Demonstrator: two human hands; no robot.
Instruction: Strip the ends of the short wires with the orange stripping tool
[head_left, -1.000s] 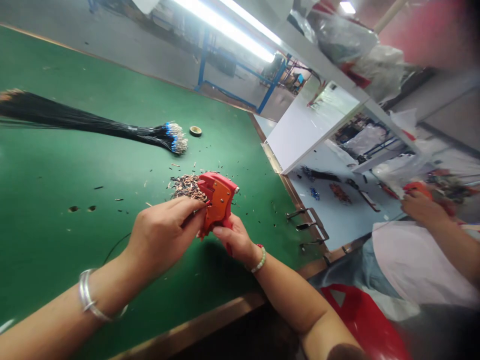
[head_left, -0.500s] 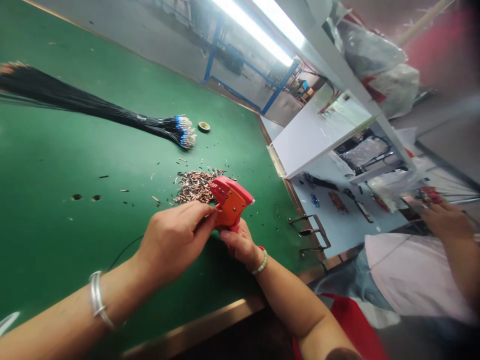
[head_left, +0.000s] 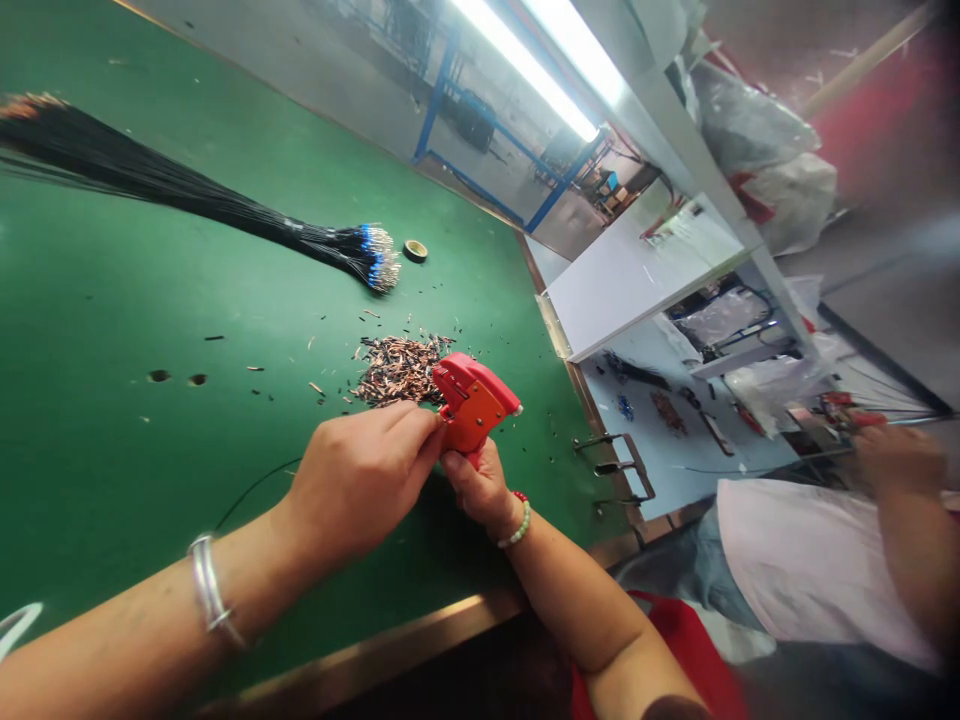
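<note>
Red tool [head_left: 477, 408] hides fewer clippings [head_left: 397, 372]

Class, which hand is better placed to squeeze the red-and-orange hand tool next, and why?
The right hand, probably: it grips the red-and-orange hand tool from below. The left hand is pinched at the tool's side, with a thin black wire running out behind it.

The left hand [head_left: 367, 470], right hand [head_left: 480, 485] and red-and-orange tool [head_left: 480, 405] have shifted slightly toward the near right corner of the green surface [head_left: 480, 285], uncovering more of the pile of clippings [head_left: 397, 372]. A co-worker's hand [head_left: 900, 458] has moved right along the pale bench [head_left: 675, 480]; a thin dark wire [head_left: 810, 457] now shows more clearly, stretching toward it.
</note>
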